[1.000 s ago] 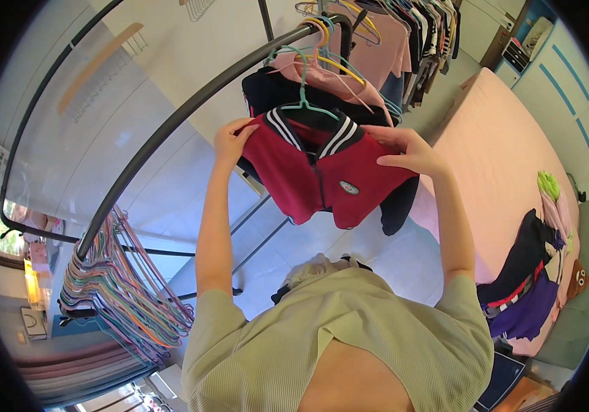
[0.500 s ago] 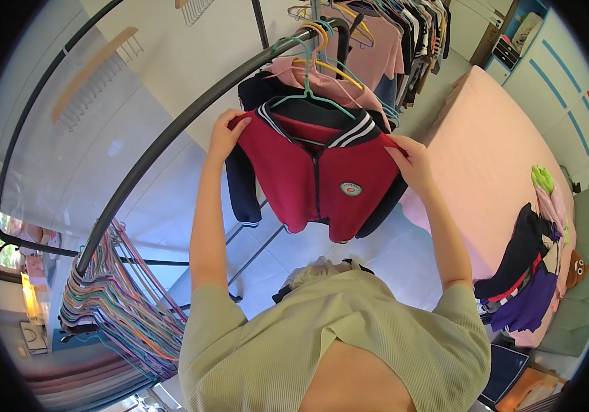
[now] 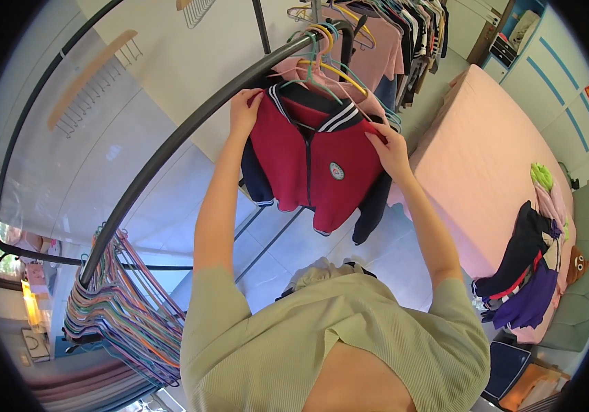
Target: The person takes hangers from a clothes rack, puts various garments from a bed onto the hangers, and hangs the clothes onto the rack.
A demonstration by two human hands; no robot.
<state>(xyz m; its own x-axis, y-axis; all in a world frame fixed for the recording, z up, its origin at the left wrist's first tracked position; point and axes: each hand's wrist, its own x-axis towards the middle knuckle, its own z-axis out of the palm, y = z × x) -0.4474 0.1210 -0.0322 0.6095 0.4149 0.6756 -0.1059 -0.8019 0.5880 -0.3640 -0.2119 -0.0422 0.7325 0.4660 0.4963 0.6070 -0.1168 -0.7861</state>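
A red zip jacket (image 3: 287,165) with dark sleeves, a striped collar and a round badge hangs in front of me on a green hanger (image 3: 313,79). My left hand (image 3: 245,110) pinches its left shoulder, fingers closed on the cloth. At the opposite shoulder, my right hand (image 3: 388,147) grips the fabric between thumb and fingers. The hanger's hook is at the black rail (image 3: 205,103), close to other hangers. Behind the jacket hangs a pink garment (image 3: 370,103), partly hidden by it.
Many coloured hangers (image 3: 122,309) bunch on the rail's lower left end. More clothes (image 3: 411,34) hang at the back. On the right stands a pink-covered bed (image 3: 473,151) with a pile of dark and purple clothes (image 3: 524,268). Wooden hook racks (image 3: 95,75) are on the left.
Both hands and the jacket have moved a little away from me. The right hand has shifted left, the left hand slightly right, and the jacket's front has turned a little.
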